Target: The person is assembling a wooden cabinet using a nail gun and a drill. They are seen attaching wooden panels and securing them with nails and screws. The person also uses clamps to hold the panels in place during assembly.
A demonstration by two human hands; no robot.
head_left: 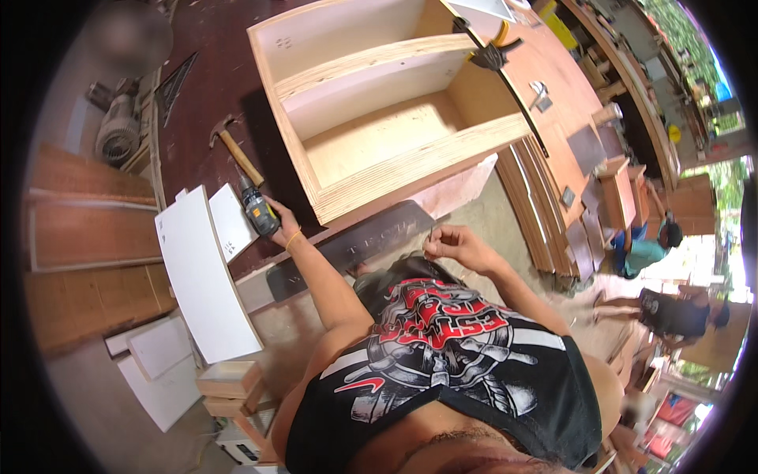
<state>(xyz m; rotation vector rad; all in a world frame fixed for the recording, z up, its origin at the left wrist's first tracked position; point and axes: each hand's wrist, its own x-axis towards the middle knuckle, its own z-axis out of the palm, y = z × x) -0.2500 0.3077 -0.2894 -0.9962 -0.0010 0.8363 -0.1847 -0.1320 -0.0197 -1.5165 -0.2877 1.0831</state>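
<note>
My left hand [285,223] is closed round a black-and-grey power drill [258,212] at the left of the dark red worktable [201,170]. Just beyond the drill's tip lies a claw hammer [239,156] with a wooden handle. In front of my body my right hand [462,248] is raised, thumb and fingers pinched together. A thin dark bit shows at its fingertips, too small to name. An open plywood cabinet box [422,163] with a divider rests on the table past both hands. A black bar clamp [493,57] grips its right side.
White panels [201,276] overlap the table's left edge near the drill. A stack of boards [538,213] stands at the right. Far left are a metal motor [120,132] and a black triangular square [174,88]. Two people [649,251] are at the far right.
</note>
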